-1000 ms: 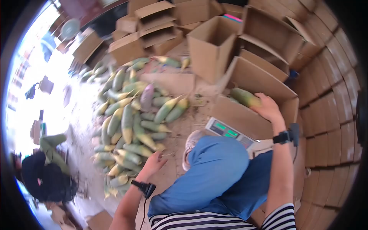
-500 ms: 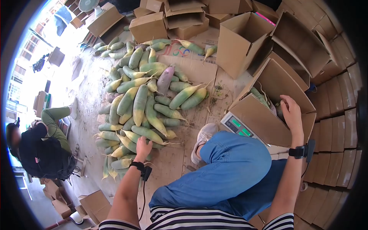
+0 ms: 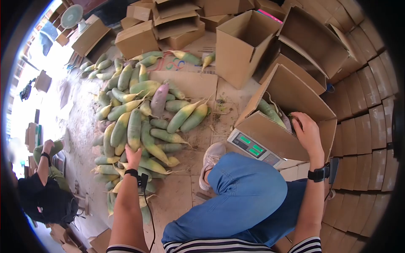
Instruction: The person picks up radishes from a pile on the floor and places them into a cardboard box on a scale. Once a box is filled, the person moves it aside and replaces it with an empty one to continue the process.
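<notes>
A heap of green radishes with yellowish tips [image 3: 120,126] covers the floor in front of me. My left hand [image 3: 133,157] reaches into it, fingers closed round the lower end of a long green radish [image 3: 134,126]. A purplish radish [image 3: 159,100] lies higher in the heap. On my right, an open cardboard box [image 3: 278,137] stands tilted on a digital scale [image 3: 249,145] with lit green displays. Inside the box are radishes [image 3: 270,113]. My right hand [image 3: 307,133] is over the box's near edge with its fingers bent inside; what they grip is partly hidden.
Open cardboard boxes [image 3: 244,50] stand behind the scale and along the back. Stacked cartons [image 3: 358,143] line the right side. My bent knee [image 3: 257,181] is between the heap and the scale. Another person [image 3: 46,189] is at far left; a fan [image 3: 71,17] stands beyond.
My left hand has moved up the heap from lower radishes and closed on a long one. My right hand stays at the box, fingers more bent. The view has shifted right.
</notes>
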A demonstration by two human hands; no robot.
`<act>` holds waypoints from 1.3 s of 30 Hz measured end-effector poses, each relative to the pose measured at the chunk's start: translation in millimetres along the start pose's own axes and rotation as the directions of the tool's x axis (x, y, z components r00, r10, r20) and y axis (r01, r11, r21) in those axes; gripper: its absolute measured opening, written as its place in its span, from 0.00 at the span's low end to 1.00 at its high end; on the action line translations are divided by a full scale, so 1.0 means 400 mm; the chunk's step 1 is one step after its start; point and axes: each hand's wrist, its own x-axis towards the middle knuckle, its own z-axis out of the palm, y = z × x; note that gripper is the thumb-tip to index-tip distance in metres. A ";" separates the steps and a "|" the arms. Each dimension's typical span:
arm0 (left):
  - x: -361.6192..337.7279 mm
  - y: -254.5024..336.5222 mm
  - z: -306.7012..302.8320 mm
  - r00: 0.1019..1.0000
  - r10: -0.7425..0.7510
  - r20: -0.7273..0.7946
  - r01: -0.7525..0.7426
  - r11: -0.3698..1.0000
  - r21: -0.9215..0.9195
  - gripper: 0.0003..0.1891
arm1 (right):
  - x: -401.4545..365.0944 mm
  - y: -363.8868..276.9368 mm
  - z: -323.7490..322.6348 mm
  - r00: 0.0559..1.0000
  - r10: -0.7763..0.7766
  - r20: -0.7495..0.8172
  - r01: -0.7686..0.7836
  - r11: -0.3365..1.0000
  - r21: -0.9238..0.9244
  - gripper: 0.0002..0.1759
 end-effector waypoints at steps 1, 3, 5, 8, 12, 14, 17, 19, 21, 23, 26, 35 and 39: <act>0.017 -0.002 0.008 1.000 -0.019 0.014 0.020 0.998 -0.057 0.46 | 0.000 -0.002 -0.001 1.000 0.011 0.024 -0.012 1.000 0.006 0.11; 0.036 0.001 0.015 0.999 -0.040 0.015 0.041 0.996 -0.076 0.45 | 0.001 -0.021 -0.011 0.999 0.032 0.043 -0.032 0.999 0.006 0.12; 0.051 0.020 0.008 0.990 -0.117 0.082 0.122 0.991 -0.059 0.42 | 0.005 -0.035 -0.015 0.997 0.049 0.056 -0.050 0.998 0.030 0.12; 0.027 0.103 -0.004 0.995 -0.076 0.057 0.073 0.996 0.057 0.36 | 0.006 -0.045 -0.016 0.996 0.064 0.060 -0.066 0.998 0.026 0.12; -0.001 0.153 -0.018 0.824 -0.194 0.532 0.477 0.744 -0.468 0.26 | 0.005 -0.024 0.007 0.998 -0.048 -0.043 0.047 0.998 -0.031 0.10; -0.093 0.243 -0.059 0.724 -0.166 0.670 0.632 0.549 -0.547 0.20 | 0.002 -0.021 0.009 0.996 -0.074 -0.057 0.074 0.997 0.004 0.10; -0.236 0.292 -0.068 0.741 0.011 0.671 0.624 0.358 -0.695 0.23 | 0.001 -0.049 -0.001 0.999 -0.039 -0.015 0.041 0.994 0.100 0.11; -0.327 0.388 -0.106 0.720 0.085 0.689 0.610 0.397 -0.686 0.25 | 0.001 -0.072 -0.005 1.000 -0.005 0.011 0.001 0.944 0.329 0.12; -0.389 0.477 -0.122 0.683 0.246 0.687 0.506 0.519 -0.689 0.25 | -0.003 -0.101 -0.019 0.998 0.003 0.055 -0.029 0.878 0.479 0.13; -0.425 0.581 -0.134 0.682 0.247 0.688 0.473 0.568 -0.673 0.29 | -0.008 -0.122 -0.043 0.985 -0.035 0.169 -0.089 0.737 0.670 0.17; -0.462 0.797 -0.163 0.600 0.520 0.608 0.185 0.649 -0.738 0.35 | -0.017 -0.128 -0.053 0.939 -0.206 0.276 -0.126 0.540 0.832 0.29; -0.608 1.246 -0.137 0.312 0.781 0.540 -0.552 0.612 -0.566 0.39 | -0.024 -0.132 -0.046 0.967 0.217 -0.133 0.069 0.277 0.958 0.39; -0.634 1.202 -0.196 0.163 0.824 0.542 -0.644 0.505 -0.574 0.40 | -0.026 -0.083 -0.124 0.919 0.324 -0.226 0.139 0.270 0.953 0.42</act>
